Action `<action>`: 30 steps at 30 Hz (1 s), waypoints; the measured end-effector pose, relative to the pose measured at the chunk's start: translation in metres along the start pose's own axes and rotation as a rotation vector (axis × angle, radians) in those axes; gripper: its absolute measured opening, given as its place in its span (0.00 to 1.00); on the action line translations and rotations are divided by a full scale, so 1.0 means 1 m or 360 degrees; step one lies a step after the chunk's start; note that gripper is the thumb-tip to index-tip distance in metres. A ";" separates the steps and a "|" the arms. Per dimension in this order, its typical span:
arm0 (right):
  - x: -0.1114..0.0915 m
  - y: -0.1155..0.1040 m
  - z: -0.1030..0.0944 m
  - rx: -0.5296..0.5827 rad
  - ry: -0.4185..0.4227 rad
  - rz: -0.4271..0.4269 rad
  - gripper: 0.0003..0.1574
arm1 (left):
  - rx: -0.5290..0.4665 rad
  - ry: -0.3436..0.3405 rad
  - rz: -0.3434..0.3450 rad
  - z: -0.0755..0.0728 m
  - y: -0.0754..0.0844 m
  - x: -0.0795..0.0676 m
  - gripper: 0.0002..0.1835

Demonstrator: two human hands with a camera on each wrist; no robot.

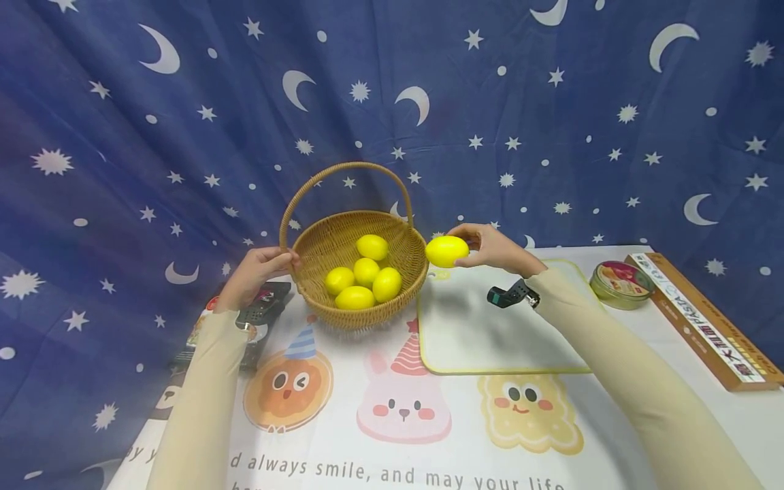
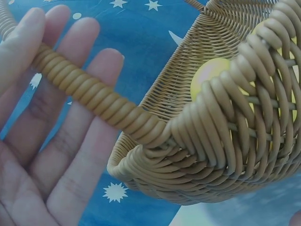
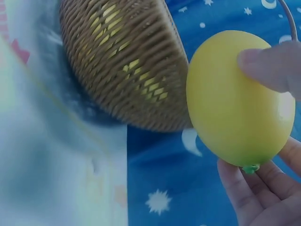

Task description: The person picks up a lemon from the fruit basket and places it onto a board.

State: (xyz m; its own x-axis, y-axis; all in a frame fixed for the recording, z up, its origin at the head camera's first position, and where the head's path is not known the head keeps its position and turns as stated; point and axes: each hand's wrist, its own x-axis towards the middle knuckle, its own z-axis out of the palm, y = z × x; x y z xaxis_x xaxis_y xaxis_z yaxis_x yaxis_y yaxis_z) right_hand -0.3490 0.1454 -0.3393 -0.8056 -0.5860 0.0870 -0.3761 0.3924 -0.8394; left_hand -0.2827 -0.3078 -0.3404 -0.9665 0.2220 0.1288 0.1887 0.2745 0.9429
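Beyond the desk (image 1: pixel 465 412) hung a blue star-and-moon curtain (image 1: pixel 490 82). Right of centre lay a white board (image 1: pixel 490 344), yellow-edged. Left of it, toward the far side: wicker basket (image 1: pixel 321 258); could not tell whether its base bore on the desk. Far right, a long pasta box (image 1: pixel 704 320) lay flat. Left hand (image 1: pixel 254 272) held the basket's handle (image 2: pixel 94 96) near its foot, between thumb and fingers, probably to steady it. Right hand (image 1: pixel 490 246) pinched a lemon (image 1: pixel 447 252), thumb opposed to fingertips, just beside the basket's right rim; contact with the rim not resolved. Grip spanned the fruit's thick middle, presumably for security. Round tin (image 1: pixel 621 282) sat near the box. Five yellow lemons (image 1: pixel 354 297) showed inside the basket, gathered low, likely settled there by the curved wall.
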 end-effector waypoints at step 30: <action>-0.013 0.103 0.023 0.0101 0.0196 0.0322 0.36 | 0.0018 0.0050 0.0053 0.004 0.000 -0.001 0.07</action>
State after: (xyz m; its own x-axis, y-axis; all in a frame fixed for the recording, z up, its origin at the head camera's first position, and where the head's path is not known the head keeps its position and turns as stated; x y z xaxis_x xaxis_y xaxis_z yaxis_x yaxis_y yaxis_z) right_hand -0.3669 0.1770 -0.4397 -0.9129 -0.4075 -0.0249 -0.1750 0.4455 -0.8780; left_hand -0.2811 -0.3042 -0.3415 -0.9646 0.2020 0.1698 0.2228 0.2782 0.9343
